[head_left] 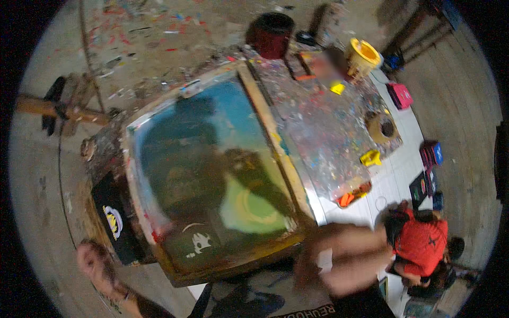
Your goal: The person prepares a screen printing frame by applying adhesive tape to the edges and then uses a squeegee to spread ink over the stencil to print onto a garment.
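Note:
In front of me a wooden-framed printing screen [281,153] lies tilted, its mesh [185,153] stained blue, green and brown with a small pale motif near the front. My left hand [96,267] is at the lower left, off the screen; its fingers look curled but are too unclear to read, and I see nothing held. Nearest to it is a black cloth [114,217] with a yellow and white print, partly under the screen's left side. My right hand [306,252] is by the screen's near right corner, smeared by motion, with its forearm crossing from the right.
A paint-spattered tabletop [323,138] carries a dark red bucket [274,37], a yellow-rimmed container [364,55], a tape roll [383,127] and a yellow piece [370,157]. At right is a person in a red shirt [422,241]. A wooden bar [63,110] juts out left.

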The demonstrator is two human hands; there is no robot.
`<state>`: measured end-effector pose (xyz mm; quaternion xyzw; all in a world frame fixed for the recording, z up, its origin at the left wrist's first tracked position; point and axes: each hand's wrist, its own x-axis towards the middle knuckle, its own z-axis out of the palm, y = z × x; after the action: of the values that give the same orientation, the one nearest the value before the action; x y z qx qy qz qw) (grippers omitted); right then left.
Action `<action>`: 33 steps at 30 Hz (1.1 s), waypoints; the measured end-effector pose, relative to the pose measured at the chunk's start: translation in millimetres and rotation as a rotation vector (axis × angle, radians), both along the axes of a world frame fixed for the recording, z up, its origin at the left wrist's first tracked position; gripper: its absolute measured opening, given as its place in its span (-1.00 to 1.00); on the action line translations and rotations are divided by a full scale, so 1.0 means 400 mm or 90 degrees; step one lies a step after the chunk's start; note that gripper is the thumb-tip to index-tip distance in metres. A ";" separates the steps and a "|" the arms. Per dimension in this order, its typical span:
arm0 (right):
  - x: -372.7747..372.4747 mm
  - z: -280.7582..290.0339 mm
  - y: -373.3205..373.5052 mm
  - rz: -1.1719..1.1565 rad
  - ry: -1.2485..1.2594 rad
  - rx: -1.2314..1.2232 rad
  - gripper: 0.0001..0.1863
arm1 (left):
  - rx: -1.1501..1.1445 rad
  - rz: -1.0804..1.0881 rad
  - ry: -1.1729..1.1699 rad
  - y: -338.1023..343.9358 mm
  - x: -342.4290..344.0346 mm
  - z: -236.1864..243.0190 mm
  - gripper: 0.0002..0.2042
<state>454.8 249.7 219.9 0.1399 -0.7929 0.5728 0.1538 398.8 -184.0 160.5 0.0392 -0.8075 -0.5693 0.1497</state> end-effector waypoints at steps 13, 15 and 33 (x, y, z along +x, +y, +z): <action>-0.385 -0.474 0.031 -0.240 -0.158 0.478 -0.62 | -0.253 -0.107 -0.067 0.196 -0.318 -0.394 -0.85; -0.392 -0.459 -0.002 -0.232 -0.209 0.634 -0.54 | -0.267 -0.105 -0.084 0.200 -0.317 -0.401 -0.85; -0.353 -0.418 -0.090 -0.109 -0.113 0.788 -0.51 | -0.360 -0.060 0.000 0.250 -0.349 -0.486 -0.66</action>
<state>313.6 213.8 52.5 0.0910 -0.9956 0.0027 0.0233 259.2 -83.9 -33.9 -0.0420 -0.9351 -0.3277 0.1281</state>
